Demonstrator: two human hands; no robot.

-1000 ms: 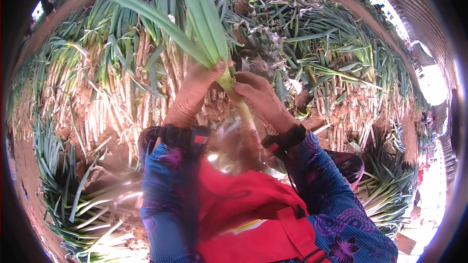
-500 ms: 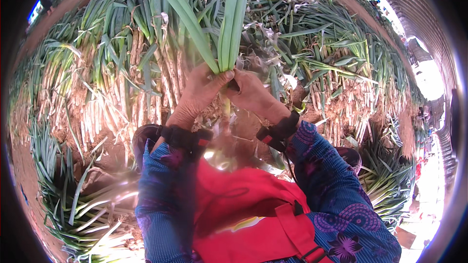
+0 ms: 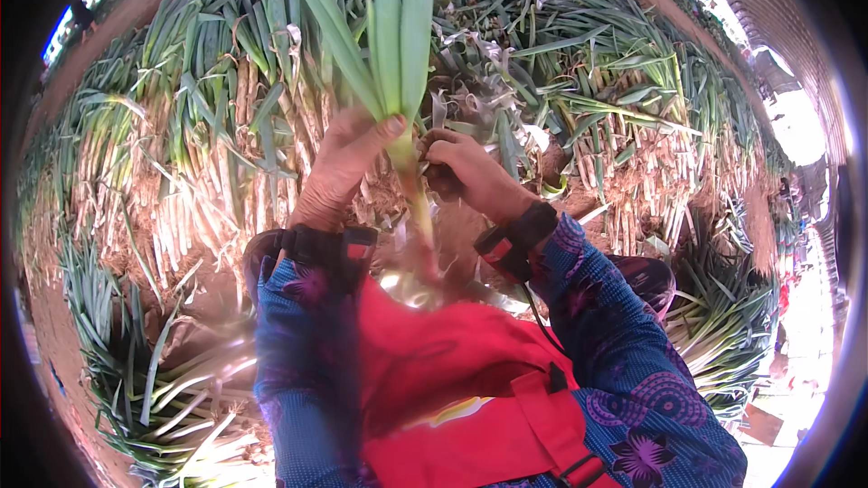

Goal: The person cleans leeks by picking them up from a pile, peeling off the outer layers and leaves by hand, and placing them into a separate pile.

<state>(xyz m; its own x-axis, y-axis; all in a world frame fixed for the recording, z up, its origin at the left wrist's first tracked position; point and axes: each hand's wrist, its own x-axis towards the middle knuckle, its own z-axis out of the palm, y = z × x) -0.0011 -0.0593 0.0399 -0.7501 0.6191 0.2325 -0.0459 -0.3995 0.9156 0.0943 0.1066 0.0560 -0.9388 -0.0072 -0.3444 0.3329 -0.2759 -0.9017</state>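
Observation:
My left hand [image 3: 342,163] is wrapped round a large green onion [image 3: 418,192], its thumb lying across the place where the leaves part. The green leaves fan up past the top of the view, while the pale stalk hangs down toward my lap and blurs at its lower end. Just right of the stalk is my right hand [image 3: 475,176], its fingers curled and pinched together. Whatever those fingers grip, if anything, is hidden. Both wrists carry black straps with small devices.
Long piles of green onions [image 3: 208,145] lie beyond my hands, with another pile [image 3: 624,154] to the right. More loose ones [image 3: 181,398] rest at lower left, and a further heap [image 3: 723,343] sits at right. A red apron [image 3: 452,352] covers my lap.
My hands have moved apart; the right has come off the stalk's neck to its right side. The onion has shifted slightly left, and more of its pale stalk shows.

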